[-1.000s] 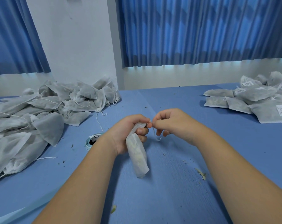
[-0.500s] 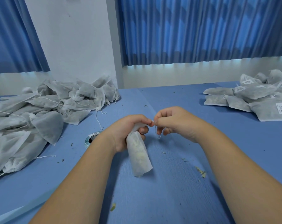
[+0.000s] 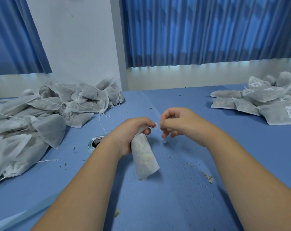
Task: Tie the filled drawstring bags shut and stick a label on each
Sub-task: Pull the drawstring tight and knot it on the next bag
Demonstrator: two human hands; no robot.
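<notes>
A small white drawstring bag [image 3: 144,157] filled with pale pieces hangs at the centre, its bottom corner near the blue table [image 3: 174,197]. My left hand [image 3: 133,132] grips the bag's gathered neck. A small loop of white drawstring [image 3: 156,126] shows between the hands. My right hand [image 3: 179,124] pinches the string just right of that loop, and a loose string end dangles below its fingers. A roll of labels [image 3: 95,142] lies on the table just left of my left wrist, partly hidden by it.
A heap of white drawstring bags without labels [image 3: 41,120] covers the left side of the table. A pile of labelled bags [image 3: 266,104] lies at the right. Dried leaf crumbs [image 3: 208,178] are scattered on the cloth. Blue curtains hang behind.
My right hand has drawn slightly away from the left, and a small loop of string now shows between them. The bag has stayed in my left hand.
</notes>
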